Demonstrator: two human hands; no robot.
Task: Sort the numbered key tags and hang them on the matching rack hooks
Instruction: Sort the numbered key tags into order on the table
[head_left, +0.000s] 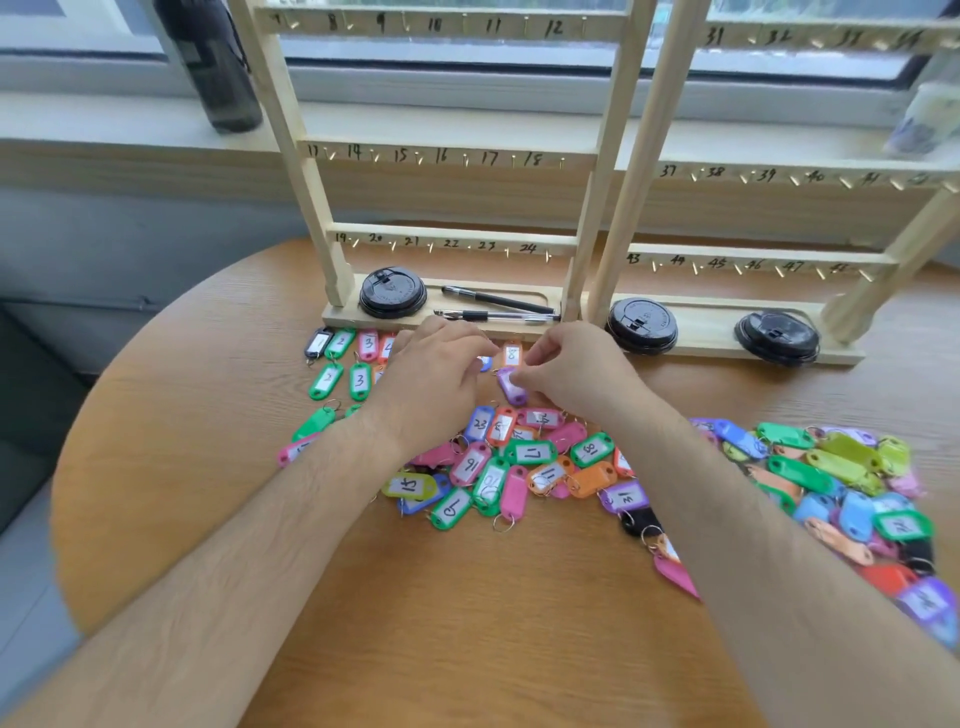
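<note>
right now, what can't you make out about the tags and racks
Head view:
- purple tag: number hidden by the right hand pinching it.
- sorted row tags: several covered by the left hand.
- right rack: far-end labels blurred, cut by frame edge.
- right pile: numbers blurred.

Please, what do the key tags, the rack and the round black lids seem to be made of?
Key tags: probably plastic, glossy bright colours, with paper number inserts and metal rings. Rack: pale unfinished wood, visible grain, with small brass-looking hooks. Black lids: likely thin moulded plastic, slightly shiny with embossed detail.
</note>
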